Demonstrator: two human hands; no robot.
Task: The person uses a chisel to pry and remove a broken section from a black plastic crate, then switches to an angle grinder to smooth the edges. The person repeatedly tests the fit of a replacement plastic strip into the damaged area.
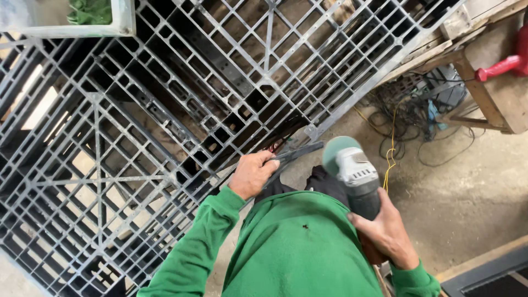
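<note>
While left hand (251, 174) pinches plastic strip (294, 154), right hand (385, 231) clasps angle grinder (355, 176).

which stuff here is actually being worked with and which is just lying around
In use:
- left hand gripping a dark plastic strip
- right hand holding the angle grinder
- black plastic pallet right beside the strip

Lying about:
- tangled cables on the floor
- wooden bench with a red-handled tool
- grey tray holding something green

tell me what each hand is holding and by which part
Right hand grips the grey angle grinder by its body; left hand holds a thin dark plastic strip at its near end.
</note>
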